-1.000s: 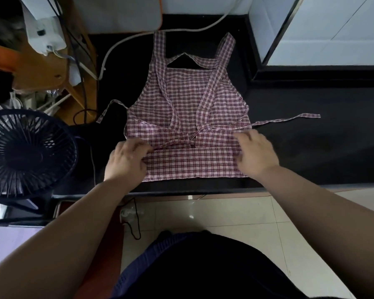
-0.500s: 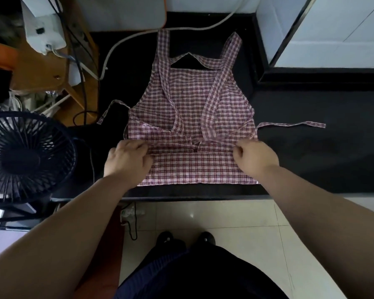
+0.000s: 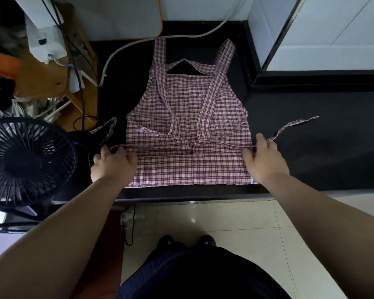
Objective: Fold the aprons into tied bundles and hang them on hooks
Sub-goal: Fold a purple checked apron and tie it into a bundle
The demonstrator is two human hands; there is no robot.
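A person's two bare hands work a checked apron [image 3: 188, 113] that lies flat on a black countertop [image 3: 322, 152], bib pointing away and its lower part folded up into a straight band near the counter's front edge. The left hand [image 3: 112, 162] grips the band's left end, fingers curled over the fold. The right hand [image 3: 266, 160] grips the right end the same way, knuckles up. The cloth is thin woven cotton in a red, white and dark plaid, lightly creased, with two shoulder straps crossing the bib. A narrow right tie [image 3: 296, 125] trails out over the counter from the right hand. A left tie [image 3: 105, 129] loops beside the left hand. A dark, round, slatted fan [image 3: 24, 160] stands to the left.
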